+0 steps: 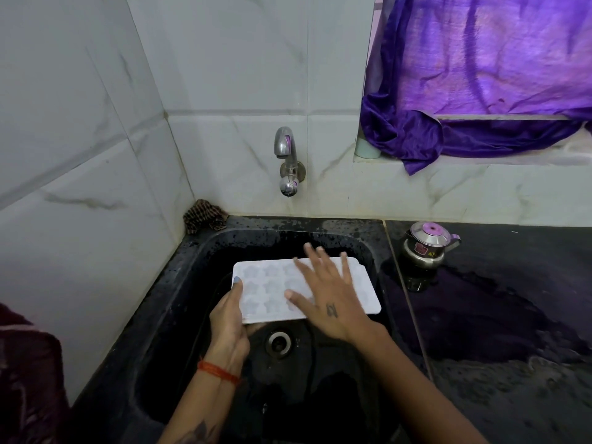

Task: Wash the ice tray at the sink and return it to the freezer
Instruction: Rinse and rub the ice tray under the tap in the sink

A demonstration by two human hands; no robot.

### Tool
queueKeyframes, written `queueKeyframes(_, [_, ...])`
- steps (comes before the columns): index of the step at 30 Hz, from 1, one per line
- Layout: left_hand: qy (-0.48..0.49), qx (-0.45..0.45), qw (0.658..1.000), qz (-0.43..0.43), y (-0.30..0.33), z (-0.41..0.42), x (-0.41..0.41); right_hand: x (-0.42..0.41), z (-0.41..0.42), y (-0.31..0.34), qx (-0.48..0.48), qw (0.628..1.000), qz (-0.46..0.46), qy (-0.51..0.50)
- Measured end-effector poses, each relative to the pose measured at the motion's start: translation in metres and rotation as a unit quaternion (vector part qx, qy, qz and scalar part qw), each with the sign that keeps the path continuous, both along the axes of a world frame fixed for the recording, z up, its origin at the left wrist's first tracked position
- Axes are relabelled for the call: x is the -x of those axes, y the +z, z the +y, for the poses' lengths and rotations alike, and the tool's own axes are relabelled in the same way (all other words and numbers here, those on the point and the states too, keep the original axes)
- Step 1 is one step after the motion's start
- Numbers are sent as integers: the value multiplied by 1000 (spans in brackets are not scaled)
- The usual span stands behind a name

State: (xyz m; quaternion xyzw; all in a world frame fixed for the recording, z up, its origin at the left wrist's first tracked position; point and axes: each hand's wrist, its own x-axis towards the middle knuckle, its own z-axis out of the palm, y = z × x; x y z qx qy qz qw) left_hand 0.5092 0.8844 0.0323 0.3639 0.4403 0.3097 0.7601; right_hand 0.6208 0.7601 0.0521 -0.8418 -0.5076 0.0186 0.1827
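Note:
A white ice tray [272, 288] with star-shaped cells is held level over the black sink [179, 283], above the drain [279, 342]. My left hand [229, 322] grips the tray's near left corner, thumb on top. My right hand [326, 299] lies flat on the tray's right half, fingers spread. The chrome tap [286, 161] on the tiled wall behind has no water running from it.
A brown scrub cloth [205, 216] sits at the sink's back left corner. A small steel kettle [427, 245] stands on the wet black counter [496, 315] to the right. A purple curtain [480, 75] hangs over the window ledge. Tiled walls close the left and back.

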Motion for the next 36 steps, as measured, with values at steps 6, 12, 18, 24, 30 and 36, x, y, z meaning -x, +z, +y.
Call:
queueKeyframes(6, [-2, -6, 1000, 4, 0, -1, 1, -31, -28, -10, 103, 979, 59, -164])
queueKeyframes(12, [0, 1, 1000, 5, 0, 1, -1, -30, -14, -9, 163, 975, 83, -127])
queueKeyframes(18, [6, 10, 1000, 8, 0, 3, -1, -11, 19, -4, 159, 982, 81, -61])
queueKeyframes(24, [8, 8, 1000, 13, 0, 4, -1, 14, 49, -3, 150, 986, 60, 35])
queueKeyframes(30, [22, 10, 1000, 15, 2, 6, -1, 31, 63, -3, 119, 983, 31, 139])
queueKeyframes(36, [37, 18, 999, 25, 3, 11, 3, 39, 50, -5, 95, 975, -10, 202])
